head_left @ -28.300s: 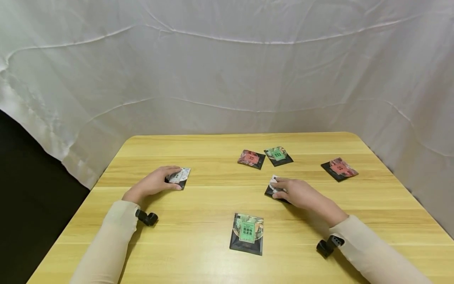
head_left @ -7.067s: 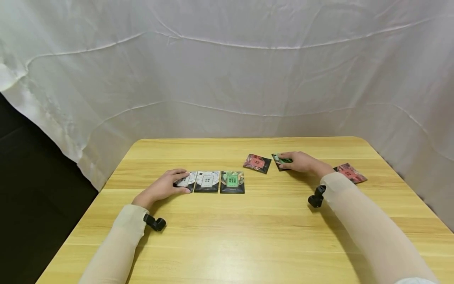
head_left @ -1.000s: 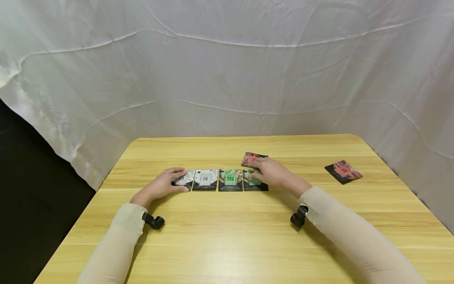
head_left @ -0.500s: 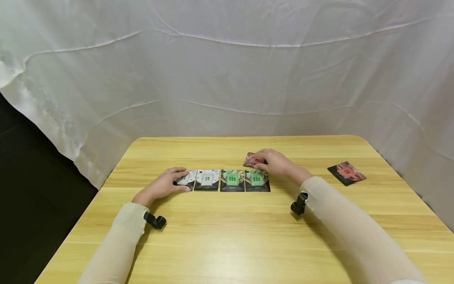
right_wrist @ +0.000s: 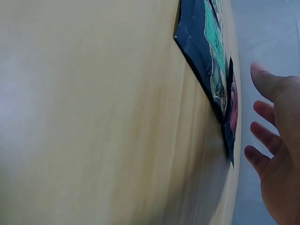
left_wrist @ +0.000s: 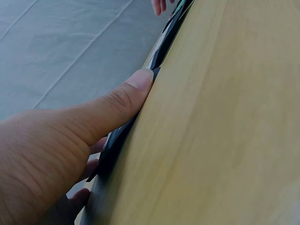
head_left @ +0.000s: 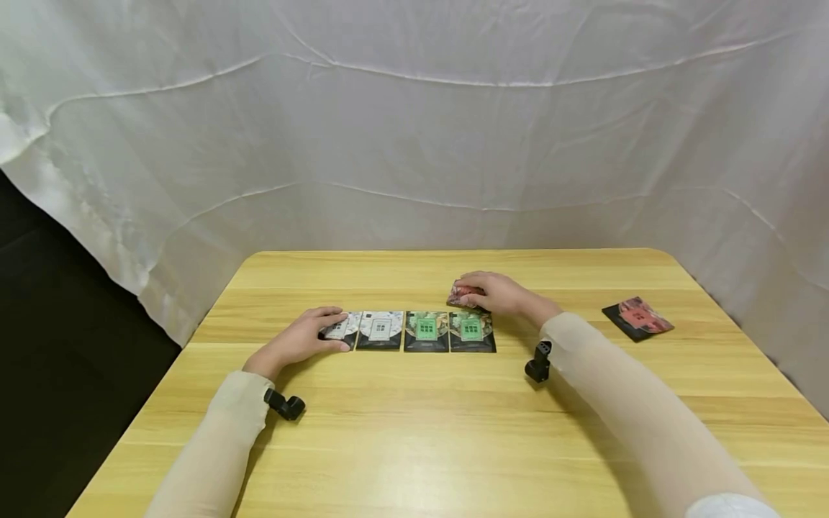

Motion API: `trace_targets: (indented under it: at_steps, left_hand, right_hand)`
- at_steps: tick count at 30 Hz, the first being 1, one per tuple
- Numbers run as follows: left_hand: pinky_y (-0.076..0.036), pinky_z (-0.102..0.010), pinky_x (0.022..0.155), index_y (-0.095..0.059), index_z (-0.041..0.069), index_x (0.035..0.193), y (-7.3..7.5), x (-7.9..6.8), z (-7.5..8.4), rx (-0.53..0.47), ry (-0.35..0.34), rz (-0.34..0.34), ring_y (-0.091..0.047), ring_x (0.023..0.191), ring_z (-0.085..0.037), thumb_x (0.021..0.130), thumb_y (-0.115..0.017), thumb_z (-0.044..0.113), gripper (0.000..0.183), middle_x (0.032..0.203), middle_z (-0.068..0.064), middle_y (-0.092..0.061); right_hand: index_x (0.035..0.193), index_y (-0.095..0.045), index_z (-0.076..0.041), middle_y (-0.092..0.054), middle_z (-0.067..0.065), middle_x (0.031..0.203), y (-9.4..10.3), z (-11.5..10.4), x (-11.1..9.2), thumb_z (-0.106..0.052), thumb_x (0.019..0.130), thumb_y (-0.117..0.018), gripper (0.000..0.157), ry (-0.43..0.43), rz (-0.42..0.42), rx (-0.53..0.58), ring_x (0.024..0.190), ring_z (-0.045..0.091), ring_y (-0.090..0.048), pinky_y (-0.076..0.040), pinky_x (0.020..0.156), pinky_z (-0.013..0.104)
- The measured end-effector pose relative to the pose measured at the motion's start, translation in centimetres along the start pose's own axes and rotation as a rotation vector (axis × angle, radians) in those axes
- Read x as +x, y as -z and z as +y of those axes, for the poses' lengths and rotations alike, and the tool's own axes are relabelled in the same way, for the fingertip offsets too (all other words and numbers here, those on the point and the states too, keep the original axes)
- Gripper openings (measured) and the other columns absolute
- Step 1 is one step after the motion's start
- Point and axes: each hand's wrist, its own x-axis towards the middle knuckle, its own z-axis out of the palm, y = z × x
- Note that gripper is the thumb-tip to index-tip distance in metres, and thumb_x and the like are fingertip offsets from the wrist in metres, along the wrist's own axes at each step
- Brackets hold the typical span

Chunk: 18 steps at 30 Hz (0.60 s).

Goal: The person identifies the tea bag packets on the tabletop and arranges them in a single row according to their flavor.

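Left hand (head_left: 298, 338) spread, right hand (head_left: 504, 293) seemingly too; edge-pinch the thin red-and-black foil sachet (head_left: 455, 296) behind the flat right-end green-and-black foil sachet (head_left: 472, 332).

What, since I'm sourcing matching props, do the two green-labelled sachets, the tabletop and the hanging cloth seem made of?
Green-labelled sachets: probably plastic or foil laminate, semi-matte; thin edges and faint creases show in the right wrist view.
Tabletop: wood or wood-look laminate, smooth, lightly glossy; it shows grain streaks and a soft reflection.
Hanging cloth: fabric, perhaps synthetic, satiny; it has soft, slightly shiny folds.
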Motion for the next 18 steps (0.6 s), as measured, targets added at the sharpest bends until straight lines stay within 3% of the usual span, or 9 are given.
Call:
trace_targets:
  at_steps: [11, 18]
  left_hand:
    - [-0.024, -0.06, 0.111, -0.044, 0.009, 0.148, -0.25, -0.32, 0.04, -0.01, 0.014, -0.008, -0.028, 0.14, -0.042, 0.085, -0.069, 0.055, 0.082, 0.153, -0.016, -0.035]
    - [-0.025, -0.06, 0.111, -0.044, 0.008, 0.148, -0.24, -0.26, 0.06, -0.003, 0.012, -0.007, -0.028, 0.14, -0.042, 0.086, -0.069, 0.055, 0.082, 0.153, -0.017, -0.035]
  right_hand:
    - [0.142, -0.054, -0.012, -0.057, 0.011, 0.135, -0.93, 0.2, 0.94, -0.03, 0.099, -0.06, 0.046, -0.066, -0.013, 0.056, 0.124, 0.033, -0.052, -0.04, 0.104, 0.052]
    - [0.138, -0.058, -0.013, -0.054, 0.012, 0.14, -0.84, 0.48, 0.92, -0.027, 0.1, -0.06, 0.041, -0.09, -0.041, 0.033, 0.127, 0.034, -0.05, -0.039, 0.106, 0.052]
